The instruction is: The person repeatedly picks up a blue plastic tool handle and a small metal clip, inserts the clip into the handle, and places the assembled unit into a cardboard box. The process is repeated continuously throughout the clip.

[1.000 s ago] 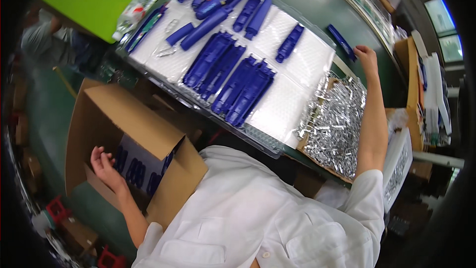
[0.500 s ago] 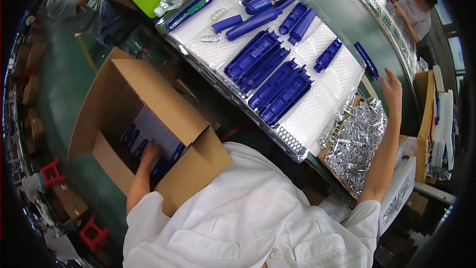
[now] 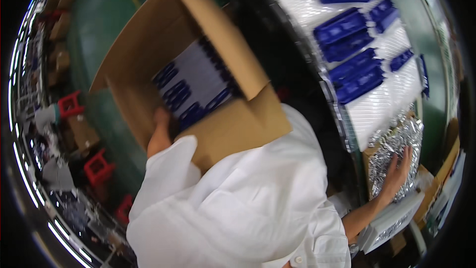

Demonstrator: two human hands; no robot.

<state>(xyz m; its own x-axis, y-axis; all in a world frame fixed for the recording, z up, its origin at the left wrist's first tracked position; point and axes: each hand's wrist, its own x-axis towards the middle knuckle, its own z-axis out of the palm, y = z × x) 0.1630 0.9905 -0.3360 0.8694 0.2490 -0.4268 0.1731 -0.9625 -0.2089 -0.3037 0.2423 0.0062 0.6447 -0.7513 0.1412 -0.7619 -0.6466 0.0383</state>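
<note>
My left hand (image 3: 162,121) reaches into an open cardboard box (image 3: 223,134), near several blue plastic shells (image 3: 174,94) on a pale sheet inside. Its fingers are smeared and partly hidden, so whether they hold a shell cannot be made out. My right hand (image 3: 396,173) is over a carton heaped with small shiny metal parts (image 3: 384,161). Its fingers are stretched out and apart, with nothing seen in them. More blue half-shells (image 3: 354,77) lie in rows on the white quilted mat of the workbench (image 3: 369,114).
A single blue half-shell (image 3: 401,59) and a long blue piece (image 3: 425,75) lie toward the bench's far right. A white box (image 3: 394,221) stands below the metal parts. Red stools (image 3: 99,167) stand on the floor at left.
The view has swung left, so the box sits more central and the bench farther right. My right hand has come down from beside the long blue piece to the metal parts. My left hand stays in the box.
</note>
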